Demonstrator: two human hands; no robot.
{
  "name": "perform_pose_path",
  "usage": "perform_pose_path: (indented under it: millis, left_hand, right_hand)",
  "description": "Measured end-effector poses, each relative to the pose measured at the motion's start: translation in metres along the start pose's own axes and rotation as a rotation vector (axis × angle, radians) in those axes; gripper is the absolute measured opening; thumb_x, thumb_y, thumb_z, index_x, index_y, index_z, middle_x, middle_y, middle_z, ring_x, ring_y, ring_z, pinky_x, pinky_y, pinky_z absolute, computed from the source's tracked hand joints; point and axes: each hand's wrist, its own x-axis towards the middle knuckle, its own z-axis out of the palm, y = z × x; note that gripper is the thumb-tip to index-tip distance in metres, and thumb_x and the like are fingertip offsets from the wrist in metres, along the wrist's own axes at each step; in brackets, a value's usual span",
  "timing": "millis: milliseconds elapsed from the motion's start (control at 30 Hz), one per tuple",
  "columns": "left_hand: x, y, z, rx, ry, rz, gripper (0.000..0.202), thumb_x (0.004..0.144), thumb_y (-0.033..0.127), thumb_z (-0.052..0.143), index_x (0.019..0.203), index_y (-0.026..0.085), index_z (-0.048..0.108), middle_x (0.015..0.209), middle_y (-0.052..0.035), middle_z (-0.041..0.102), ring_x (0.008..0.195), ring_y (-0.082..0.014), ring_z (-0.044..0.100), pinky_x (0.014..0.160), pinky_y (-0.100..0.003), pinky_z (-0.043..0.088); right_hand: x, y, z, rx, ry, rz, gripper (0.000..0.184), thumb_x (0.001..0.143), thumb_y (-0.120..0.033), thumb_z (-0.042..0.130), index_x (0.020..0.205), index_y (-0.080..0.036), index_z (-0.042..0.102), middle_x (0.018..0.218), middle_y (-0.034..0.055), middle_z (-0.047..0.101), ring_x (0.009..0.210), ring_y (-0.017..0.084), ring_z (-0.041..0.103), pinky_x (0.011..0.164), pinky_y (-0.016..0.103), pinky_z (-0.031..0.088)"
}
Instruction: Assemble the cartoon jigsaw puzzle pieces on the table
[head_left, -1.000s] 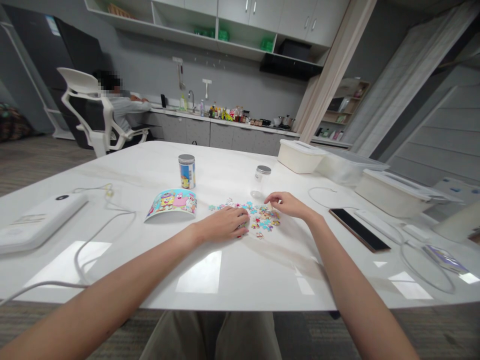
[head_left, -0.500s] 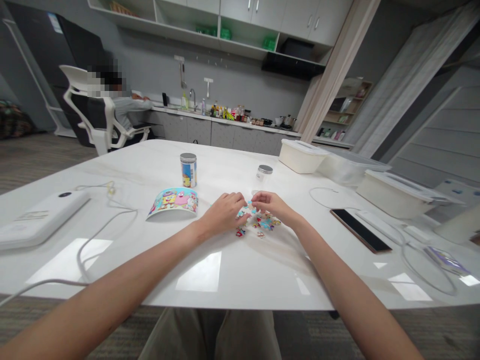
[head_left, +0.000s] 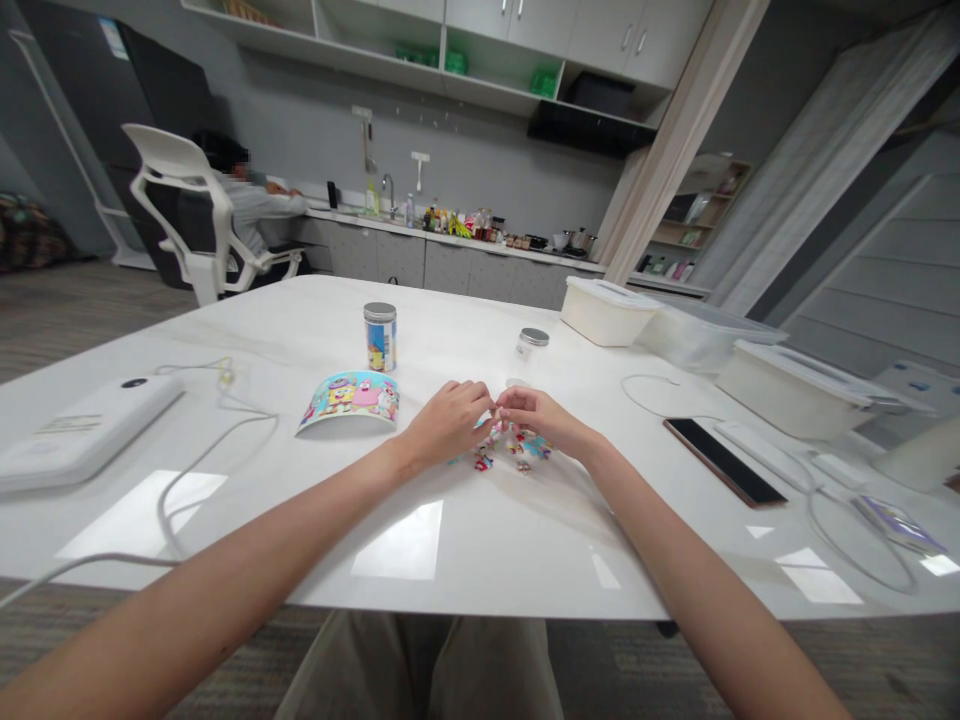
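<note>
Several small colourful jigsaw puzzle pieces lie in a loose pile on the white table. My left hand is over the left side of the pile, its fingers curled and pinched together. From the right, my right hand meets it, thumb and fingers closed. Between the fingertips of both hands is a small pale puzzle piece, mostly hidden by the fingers. Left of my left hand stands a curved picture sheet with cartoon figures. Behind the pile is a clear jar with a metal lid.
A cartoon-printed can stands behind the picture sheet. At left are a white device and cables. To the right lie a dark phone, a cable and lidded storage bins. A person sits in a white chair beyond the table.
My hands have come together, and their fingertips now meet above the pile. The right hand has moved slightly left. The jar, can and picture sheet remain in place.
</note>
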Motion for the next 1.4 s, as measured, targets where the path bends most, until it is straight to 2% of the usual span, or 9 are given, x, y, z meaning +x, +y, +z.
perform_pose_path:
  millis: [267, 367, 533, 767, 900, 1067, 1200, 1300, 1400]
  left_hand:
    - [0.0, -0.0018, 0.0001, -0.006, -0.016, -0.018, 0.015, 0.096, 0.028, 0.053, 0.096, 0.015, 0.061, 0.098, -0.0066, 0.063, 0.09, -0.0201, 0.059, 0.08, -0.033, 0.043]
    - [0.0007, -0.001, -0.0012, -0.011, -0.026, -0.024, 0.018, 0.096, 0.031, 0.052, 0.096, 0.015, 0.06, 0.097, -0.0067, 0.063, 0.09, -0.0202, 0.059, 0.08, -0.033, 0.043]
    - [0.0014, 0.0, -0.001, 0.024, -0.073, -0.018, 0.015, 0.097, 0.019, 0.047, 0.1, 0.014, 0.061, 0.101, -0.0077, 0.063, 0.091, -0.0197, 0.059, 0.079, -0.033, 0.042]
    - [-0.0012, -0.0047, 0.0054, 0.064, -0.096, 0.006, 0.016, 0.096, 0.013, 0.046, 0.098, 0.015, 0.061, 0.101, -0.0072, 0.062, 0.091, -0.02, 0.058, 0.078, -0.033, 0.042]
    - [-0.001, -0.0058, 0.0075, 0.055, -0.082, 0.002, 0.015, 0.096, 0.013, 0.045, 0.097, 0.015, 0.059, 0.1, -0.0069, 0.061, 0.092, -0.0199, 0.058, 0.078, -0.033, 0.041]
    - [0.0009, -0.0029, 0.0059, 0.026, -0.057, -0.045, 0.014, 0.098, 0.02, 0.045, 0.108, 0.016, 0.055, 0.104, -0.007, 0.063, 0.096, -0.021, 0.059, 0.08, -0.033, 0.041]
    - [0.0014, -0.0014, 0.0033, 0.015, -0.048, -0.051, 0.015, 0.098, 0.025, 0.049, 0.107, 0.016, 0.054, 0.104, -0.007, 0.063, 0.095, -0.0212, 0.06, 0.081, -0.033, 0.042]
    - [0.0011, -0.0019, 0.003, 0.019, -0.064, -0.036, 0.01, 0.097, 0.021, 0.049, 0.103, 0.016, 0.055, 0.102, -0.0066, 0.064, 0.094, -0.0206, 0.06, 0.081, -0.033, 0.042]
    - [0.0006, -0.0028, 0.0043, 0.024, -0.077, -0.031, 0.009, 0.096, 0.016, 0.047, 0.099, 0.016, 0.055, 0.1, -0.0066, 0.064, 0.093, -0.0202, 0.06, 0.08, -0.033, 0.042]
  right_hand:
    - [-0.0001, 0.0019, 0.0012, 0.012, 0.009, 0.011, 0.036, 0.061, -0.029, 0.084, 0.086, -0.018, 0.06, 0.077, -0.001, 0.065, 0.071, 0.013, 0.061, 0.063, 0.025, 0.045]
    - [-0.0004, 0.0017, 0.0016, 0.005, 0.004, 0.016, 0.034, 0.063, -0.032, 0.083, 0.084, -0.018, 0.06, 0.077, -0.001, 0.065, 0.07, 0.012, 0.06, 0.062, 0.024, 0.043]
    - [0.0005, 0.0029, 0.0003, 0.015, 0.007, 0.004, 0.037, 0.063, -0.035, 0.083, 0.086, -0.019, 0.06, 0.076, -0.0019, 0.065, 0.068, 0.011, 0.059, 0.061, 0.024, 0.042]
    - [0.0014, 0.0037, 0.0029, -0.026, 0.024, 0.047, 0.036, 0.06, -0.037, 0.085, 0.077, -0.018, 0.059, 0.068, -0.0025, 0.065, 0.057, 0.009, 0.054, 0.055, 0.022, 0.038]
    - [0.0019, 0.0039, 0.003, 0.006, 0.004, 0.07, 0.037, 0.063, -0.04, 0.084, 0.08, -0.019, 0.059, 0.073, 0.0001, 0.07, 0.06, 0.01, 0.059, 0.055, 0.022, 0.039]
    - [0.0029, 0.005, 0.0012, 0.056, 0.03, 0.074, 0.038, 0.063, -0.042, 0.083, 0.081, -0.019, 0.059, 0.076, 0.0015, 0.071, 0.068, 0.013, 0.063, 0.058, 0.023, 0.042]
    - [0.003, 0.0055, 0.0005, 0.034, 0.023, 0.088, 0.038, 0.065, -0.045, 0.082, 0.08, -0.018, 0.06, 0.068, -0.0007, 0.066, 0.056, 0.009, 0.054, 0.05, 0.021, 0.034]
    - [0.0028, 0.006, 0.0003, 0.032, -0.002, 0.097, 0.038, 0.067, -0.048, 0.08, 0.08, -0.018, 0.061, 0.066, -0.0026, 0.062, 0.05, 0.007, 0.045, 0.048, 0.021, 0.031]
    - [0.0028, 0.0068, 0.0004, 0.032, -0.015, 0.104, 0.038, 0.068, -0.05, 0.078, 0.081, -0.017, 0.062, 0.067, -0.0029, 0.059, 0.052, 0.007, 0.044, 0.048, 0.021, 0.031]
